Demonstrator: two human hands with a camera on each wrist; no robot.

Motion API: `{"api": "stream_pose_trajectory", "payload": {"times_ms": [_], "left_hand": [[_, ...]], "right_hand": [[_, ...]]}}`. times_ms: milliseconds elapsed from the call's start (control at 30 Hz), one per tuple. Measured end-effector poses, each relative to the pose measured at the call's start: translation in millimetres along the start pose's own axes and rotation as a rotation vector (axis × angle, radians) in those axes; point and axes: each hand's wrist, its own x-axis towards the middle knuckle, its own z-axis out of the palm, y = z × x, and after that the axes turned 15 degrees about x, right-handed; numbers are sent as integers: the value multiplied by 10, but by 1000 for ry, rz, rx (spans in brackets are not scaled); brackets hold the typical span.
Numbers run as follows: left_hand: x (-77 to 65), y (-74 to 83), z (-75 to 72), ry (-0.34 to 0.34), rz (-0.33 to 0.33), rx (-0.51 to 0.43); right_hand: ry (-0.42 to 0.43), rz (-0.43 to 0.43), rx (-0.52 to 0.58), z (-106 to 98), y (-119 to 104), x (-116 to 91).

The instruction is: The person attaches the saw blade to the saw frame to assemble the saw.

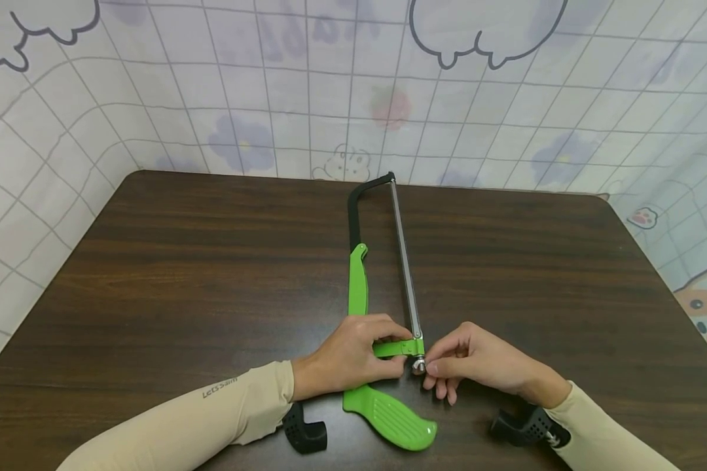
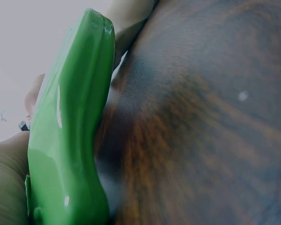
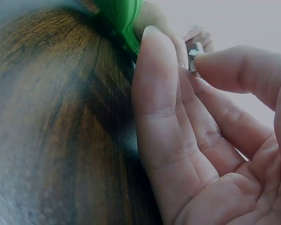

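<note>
A hacksaw lies on the dark wooden table, with a green handle [image 1: 391, 418], a black front frame [image 1: 353, 212] and a silver blade bar [image 1: 404, 261]. My left hand [image 1: 350, 353] grips the short green arm [image 1: 397, 348] at the bar's near end, thumb on the near side and fingers on the far side. Thumb and forefinger of my right hand [image 1: 486, 360] pinch the small metal wing nut [image 1: 418, 366] there; the right wrist view shows the nut [image 3: 194, 57] at the thumb tip. Close beside the left palm, the green handle [image 2: 70, 122] fills much of the left wrist view.
Under each wrist sits a black camera mount, the left one [image 1: 305, 428] near the handle and the right one [image 1: 521, 425] by the sleeve. A patterned, tile-print sheet [image 1: 271, 85] rises behind the table's far edge and along both sides.
</note>
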Motion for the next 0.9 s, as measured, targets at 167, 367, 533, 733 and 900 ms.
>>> {"api": "stream_pose_trajectory", "payload": {"times_ms": [167,367,533,733,900], "left_hand": [[-1,-5,1,-4,-1,0],[-3,3,-1,-9,-8,-4],[-9,9,5,-10,-10,-8],[-25,-3,3,-16,-20,-19],[-21,-4,-1,-17,-20,-22]], "right_hand": [[3,1,8,2,4,7],[21,16,8,10,15,11],[33,24,-16,25,16,4],[16,14,0,35,18,23],[13,4,-3,30,33,34]]}}
